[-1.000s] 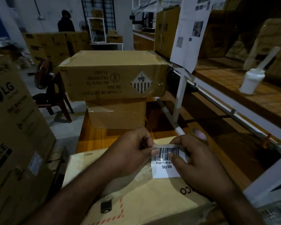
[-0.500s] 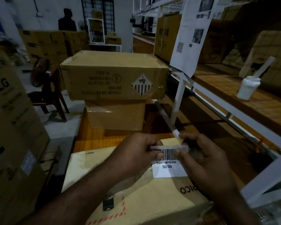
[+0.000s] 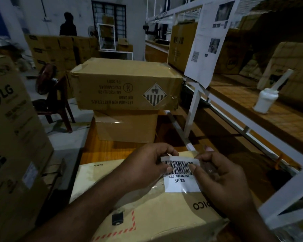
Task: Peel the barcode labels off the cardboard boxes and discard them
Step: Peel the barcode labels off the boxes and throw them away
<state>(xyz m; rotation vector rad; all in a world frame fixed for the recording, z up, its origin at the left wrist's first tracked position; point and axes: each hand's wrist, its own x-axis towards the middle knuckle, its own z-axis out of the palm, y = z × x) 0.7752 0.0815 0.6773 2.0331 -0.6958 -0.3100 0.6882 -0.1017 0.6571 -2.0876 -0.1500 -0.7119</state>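
Note:
A white barcode label (image 3: 180,179) marked 50/39 lies on top of a tan cardboard box (image 3: 157,213) right in front of me. Its upper edge is lifted and curled off the box; the lower part still sticks flat. My left hand (image 3: 147,165) pinches the label's upper left corner. My right hand (image 3: 219,179) pinches the upper right corner, with the thumb on the barcode. Further back stands a lithium-battery box (image 3: 126,86) stacked on a smaller box (image 3: 126,126).
A white metal rack (image 3: 194,109) with wooden shelves runs along the right, holding a white bottle (image 3: 265,100) and a hanging paper sheet (image 3: 208,41). Tall LG cartons (image 3: 12,137) stand at left. A dark chair (image 3: 54,103) and a standing person (image 3: 67,25) are behind.
Both hands have pulled the label's top edge further up off the box, so more of the barcode strip is lifted. The view has shifted slightly.

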